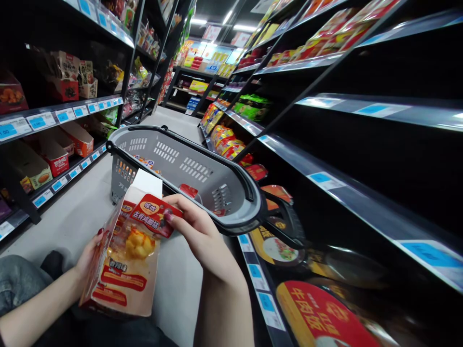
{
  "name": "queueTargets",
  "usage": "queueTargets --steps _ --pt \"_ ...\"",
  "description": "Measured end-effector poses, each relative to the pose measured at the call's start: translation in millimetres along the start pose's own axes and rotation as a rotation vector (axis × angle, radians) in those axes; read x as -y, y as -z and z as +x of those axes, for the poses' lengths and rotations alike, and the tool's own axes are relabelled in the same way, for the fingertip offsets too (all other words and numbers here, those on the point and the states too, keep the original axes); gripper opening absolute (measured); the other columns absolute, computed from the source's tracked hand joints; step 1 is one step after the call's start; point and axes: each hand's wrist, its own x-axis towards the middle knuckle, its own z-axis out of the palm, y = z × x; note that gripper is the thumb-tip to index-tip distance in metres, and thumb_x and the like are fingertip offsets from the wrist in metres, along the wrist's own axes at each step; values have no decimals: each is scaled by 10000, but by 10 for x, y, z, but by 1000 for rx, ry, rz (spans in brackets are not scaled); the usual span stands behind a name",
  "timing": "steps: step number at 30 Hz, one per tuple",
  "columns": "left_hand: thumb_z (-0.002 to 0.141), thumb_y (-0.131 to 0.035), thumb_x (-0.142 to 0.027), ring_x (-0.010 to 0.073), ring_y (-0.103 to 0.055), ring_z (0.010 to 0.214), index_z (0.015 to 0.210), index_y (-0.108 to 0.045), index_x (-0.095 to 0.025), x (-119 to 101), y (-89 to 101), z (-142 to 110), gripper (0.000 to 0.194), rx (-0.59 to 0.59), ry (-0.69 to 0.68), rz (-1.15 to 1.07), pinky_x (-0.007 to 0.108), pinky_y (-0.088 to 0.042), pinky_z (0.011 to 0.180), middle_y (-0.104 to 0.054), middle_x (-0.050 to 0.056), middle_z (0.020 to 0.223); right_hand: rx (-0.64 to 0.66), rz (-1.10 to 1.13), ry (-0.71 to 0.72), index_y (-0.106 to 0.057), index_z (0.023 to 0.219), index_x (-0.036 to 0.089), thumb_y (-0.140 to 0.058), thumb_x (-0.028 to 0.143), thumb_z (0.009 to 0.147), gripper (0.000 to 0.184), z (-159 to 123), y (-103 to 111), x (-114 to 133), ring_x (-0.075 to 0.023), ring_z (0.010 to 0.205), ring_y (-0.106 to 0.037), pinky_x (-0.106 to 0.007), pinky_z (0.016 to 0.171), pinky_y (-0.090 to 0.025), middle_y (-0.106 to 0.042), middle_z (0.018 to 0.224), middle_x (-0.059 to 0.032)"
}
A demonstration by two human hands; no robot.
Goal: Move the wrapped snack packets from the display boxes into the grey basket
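Note:
My left hand (90,255) grips the side of an open cardboard display box (123,284), which is tilted and printed in red and tan. Its white flap (148,182) stands up at the far end. Between the thumb and fingers of my right hand (193,226) is a red snack packet (154,214) with white lettering, at the mouth of the box. More red packets show inside, partly hidden. Just beyond the box is a grey shopping basket (231,188) with black handles; a few packets (188,190) lie in it.
Shelves with price labels line both sides of the aisle. Open snack cartons (54,156) stand on the lower left shelf. At the lower right are round-lidded meal tubs (318,313) and bagged noodles (227,140). A display shelf (195,86) crosses the aisle's far end.

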Motion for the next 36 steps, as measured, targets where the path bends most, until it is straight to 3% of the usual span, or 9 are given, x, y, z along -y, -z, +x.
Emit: queueTargets --steps 5,12,17,21,25,29,33,36 --pt "886 -364 -426 267 -665 1006 1146 -587 -51 14 67 43 508 43 3 -1 414 -429 1000 -745 143 943 21 94 -38 -553 898 190 -581 195 736 164 -15 -1 0 -97 614 -520 -207 542 -416 -590 741 23" --pt "892 -404 -403 278 -661 1023 1135 -600 -49 32 108 74 472 109 -43 9 426 -441 983 -739 151 972 16 56 -145 -560 899 189 -639 178 687 226 -4 -35 14 -81 509 -505 -198 488 -394 -555 613 60" --pt "906 -413 -381 255 -658 1027 1086 -627 -29 32 44 33 450 62 -63 16 338 -463 944 -742 134 934 20 145 -174 -567 794 178 -699 191 650 196 42 -47 -16 -100 569 -583 -213 548 -444 -607 610 45" --pt "870 -459 -402 282 -672 981 1087 -628 -42 21 23 34 453 46 -26 6 398 -487 921 -743 155 926 27 183 -199 -565 759 177 -726 178 624 210 53 -53 -36 -93 562 -582 -197 547 -431 -605 582 56" --pt "919 -334 -388 260 -671 992 1089 -627 -60 21 -39 20 471 -21 -44 17 391 -492 916 -747 148 924 28 163 -201 -572 787 175 -708 197 640 202 52 -55 -43 -102 584 -585 -209 570 -433 -606 597 50" --pt "928 -308 -393 255 -667 1007 1104 -622 -51 11 -66 -14 496 -12 -21 -10 371 -483 927 -745 156 928 8 82 -148 -566 801 182 -650 229 687 149 49 -41 -53 -110 589 -554 -233 578 -430 -588 641 36" --pt "921 -330 -400 268 -685 946 1052 -651 -61 -3 -17 -23 485 1 15 -5 408 -477 935 -750 141 896 -15 148 37 -515 738 203 -537 221 727 30 71 -47 -93 -146 673 -551 -292 660 -454 -546 704 8" --pt "916 -358 -364 286 -680 960 1084 -644 -58 3 -18 -21 451 -24 -18 -17 437 -453 962 -749 138 897 -55 241 112 -334 633 234 -449 290 764 184 127 -85 -141 -169 642 -512 -347 659 -464 -426 649 11"
